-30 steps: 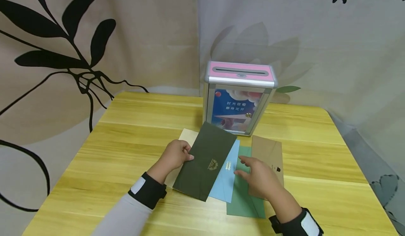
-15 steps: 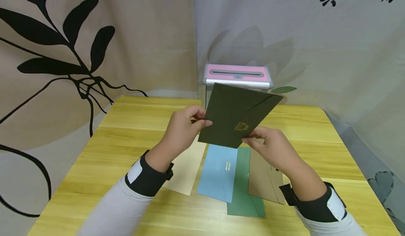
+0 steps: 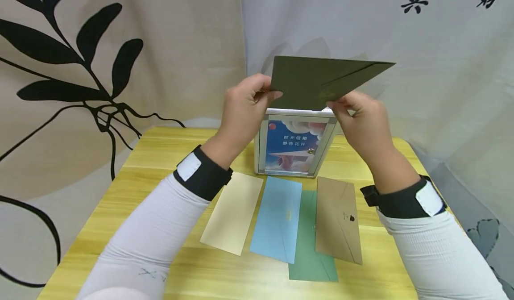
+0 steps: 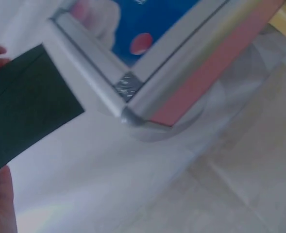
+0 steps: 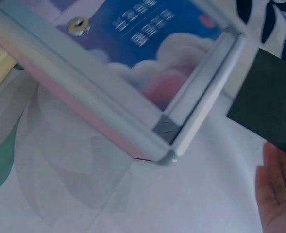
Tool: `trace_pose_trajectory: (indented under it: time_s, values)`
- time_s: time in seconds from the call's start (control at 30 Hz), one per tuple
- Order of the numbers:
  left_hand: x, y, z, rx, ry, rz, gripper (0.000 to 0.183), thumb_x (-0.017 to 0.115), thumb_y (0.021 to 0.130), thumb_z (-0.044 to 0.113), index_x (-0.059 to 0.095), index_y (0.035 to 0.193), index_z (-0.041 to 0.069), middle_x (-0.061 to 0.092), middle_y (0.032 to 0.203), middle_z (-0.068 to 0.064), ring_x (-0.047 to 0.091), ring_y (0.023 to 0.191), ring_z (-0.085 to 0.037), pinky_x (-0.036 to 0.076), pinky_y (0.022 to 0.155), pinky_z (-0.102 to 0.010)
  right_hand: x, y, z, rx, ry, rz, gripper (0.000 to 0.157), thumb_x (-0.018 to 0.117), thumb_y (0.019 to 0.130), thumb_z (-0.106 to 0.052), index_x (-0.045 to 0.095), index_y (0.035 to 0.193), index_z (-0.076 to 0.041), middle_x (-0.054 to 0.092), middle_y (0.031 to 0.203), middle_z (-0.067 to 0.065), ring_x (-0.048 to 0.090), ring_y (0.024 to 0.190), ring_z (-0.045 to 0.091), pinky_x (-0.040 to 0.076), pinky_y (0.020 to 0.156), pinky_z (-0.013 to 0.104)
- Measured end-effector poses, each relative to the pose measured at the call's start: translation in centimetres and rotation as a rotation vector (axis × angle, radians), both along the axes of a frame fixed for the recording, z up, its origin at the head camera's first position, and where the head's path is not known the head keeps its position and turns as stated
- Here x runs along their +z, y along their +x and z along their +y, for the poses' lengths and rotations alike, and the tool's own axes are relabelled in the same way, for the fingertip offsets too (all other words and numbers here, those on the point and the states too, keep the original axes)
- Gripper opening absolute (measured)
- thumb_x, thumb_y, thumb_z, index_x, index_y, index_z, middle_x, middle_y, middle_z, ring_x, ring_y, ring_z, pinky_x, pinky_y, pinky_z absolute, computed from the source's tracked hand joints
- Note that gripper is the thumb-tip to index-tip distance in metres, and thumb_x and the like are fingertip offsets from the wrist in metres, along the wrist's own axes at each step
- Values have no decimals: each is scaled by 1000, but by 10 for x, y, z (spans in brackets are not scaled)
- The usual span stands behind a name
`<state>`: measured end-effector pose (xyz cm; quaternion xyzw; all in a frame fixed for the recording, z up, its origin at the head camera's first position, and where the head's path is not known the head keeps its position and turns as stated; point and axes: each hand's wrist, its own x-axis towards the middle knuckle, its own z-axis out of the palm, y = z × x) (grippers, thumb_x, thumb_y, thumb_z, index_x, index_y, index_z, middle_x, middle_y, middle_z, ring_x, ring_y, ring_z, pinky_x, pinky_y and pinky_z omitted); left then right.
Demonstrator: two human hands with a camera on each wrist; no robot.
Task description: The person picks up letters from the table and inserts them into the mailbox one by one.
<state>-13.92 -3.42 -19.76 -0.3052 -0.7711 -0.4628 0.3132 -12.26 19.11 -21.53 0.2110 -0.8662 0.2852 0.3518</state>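
Observation:
A dark green envelope (image 3: 313, 79) is held up in front of the top of a letter box (image 3: 297, 146) and hides its lid in the head view. My left hand (image 3: 246, 108) pinches the envelope's left edge between thumb and fingers. At its lower right edge, my right hand (image 3: 363, 123) pinches it too. In the left wrist view the envelope (image 4: 31, 102) stands beside a corner of the box (image 4: 99, 82). The right wrist view shows fingers of my right hand (image 5: 278, 194) at the lower edge of the envelope (image 5: 271, 97).
On the wooden table (image 3: 160, 179), in front of the box, lie a cream envelope (image 3: 233, 213), a light blue one, the blue envelope (image 3: 277, 219), a green envelope (image 3: 311, 266) partly under the blue one, and a brown envelope (image 3: 337, 219). Printed curtains (image 3: 180, 45) hang behind.
The dark green envelope has risen from over the other envelopes up to the box's top, tilting flatter. My right hand has come onto its edge, joining the left, which kept its pinch.

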Motion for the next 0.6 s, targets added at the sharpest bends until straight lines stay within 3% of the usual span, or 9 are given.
trace_pose_trajectory:
  time_s: [0.07,0.33,0.47,0.6]
  values:
    - [0,-10,3,20,1,11,10,67,88,5,66,85,-4,68,86,-13,63,81,-20,51,79,-20,1,-13,1,-3,3,26,11,66,88,5,70,98,4,70,92,19,67,86,35,52,76,47]
    - [-8,-39,10,27,10,-24,11,65,90,8,67,87,-3,69,90,-13,63,85,-20,50,82,-20,-4,-44,4,-20,3,44,8,65,89,4,69,95,4,70,90,20,66,82,34,51,73,45]
    - [-13,-47,12,45,-38,-56,12,65,91,10,66,87,-2,68,89,-11,61,83,-19,49,78,-21,-9,-52,5,-30,-2,-5,6,65,88,5,69,93,4,70,87,22,65,78,36,49,71,45]
    - [-17,-55,15,68,-71,-82,14,64,92,11,64,85,-2,68,88,-11,61,81,-19,48,77,-23,-10,-56,6,-41,-10,-82,9,64,89,6,70,95,3,70,90,22,66,85,36,52,78,48]
